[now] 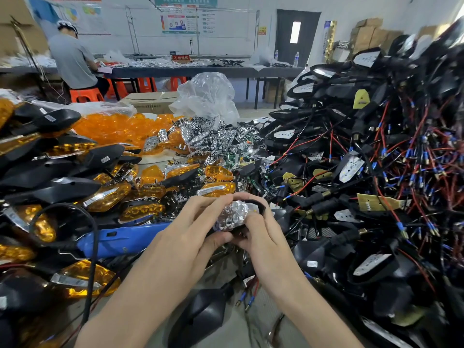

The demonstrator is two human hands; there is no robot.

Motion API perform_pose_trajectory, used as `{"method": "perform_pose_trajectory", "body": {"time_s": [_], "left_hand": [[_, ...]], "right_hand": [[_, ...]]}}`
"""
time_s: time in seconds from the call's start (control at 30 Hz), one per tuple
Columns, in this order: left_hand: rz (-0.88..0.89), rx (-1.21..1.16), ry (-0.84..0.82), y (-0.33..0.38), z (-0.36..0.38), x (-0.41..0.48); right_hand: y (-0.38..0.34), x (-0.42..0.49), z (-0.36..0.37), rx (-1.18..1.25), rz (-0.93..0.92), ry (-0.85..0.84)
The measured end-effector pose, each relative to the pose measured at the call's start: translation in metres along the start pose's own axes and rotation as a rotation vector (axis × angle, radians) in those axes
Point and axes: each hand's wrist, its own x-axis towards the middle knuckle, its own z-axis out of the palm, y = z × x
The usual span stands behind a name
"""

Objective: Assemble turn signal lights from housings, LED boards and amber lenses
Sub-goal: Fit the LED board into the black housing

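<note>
Housing (259,205), centre frame, is looking light and stiff; left hand (198,222) and right hand (262,231) grips are holding its rim around the scratch-prone reflector (231,216).

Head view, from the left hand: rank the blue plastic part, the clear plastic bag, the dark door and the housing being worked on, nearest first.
From the left hand:
1. The housing with chrome reflector: held in it.
2. The blue plastic part: just left, among the parts.
3. The clear plastic bag: beyond the parts piles, centre.
4. The dark door: far wall, right of centre.
</note>
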Motion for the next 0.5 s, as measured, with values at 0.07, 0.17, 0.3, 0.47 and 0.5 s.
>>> {"method": "perform_pose_trajectory", "body": {"time_s": [0.07,0.17,0.3,0.47,0.5], "left_hand": [[-0.001,-0.013,0.025,-0.0005,0.0024,-0.0007],[-0.020,-0.039,0.061,0.0020,0.0067,-0.0023],[-0.024,-0.051,0.087,0.0030,0.0082,-0.0012],[-0.025,-0.056,0.092,0.0042,0.0093,-0.0008],[-0.024,-0.064,0.092,0.0052,0.0093,-0.0005]], "right_hand": [[-0.0002,-0.0002,0.0000,0.012,0.008,0.002],[-0.0004,0.0003,-0.0015,0.007,0.029,-0.010],[0.0017,0.0028,-0.0036,0.016,0.047,-0.010],[0.0044,0.0076,-0.0006,0.014,0.054,0.049],[0.0042,0.0072,0.0001,0.011,0.059,0.053]]}}
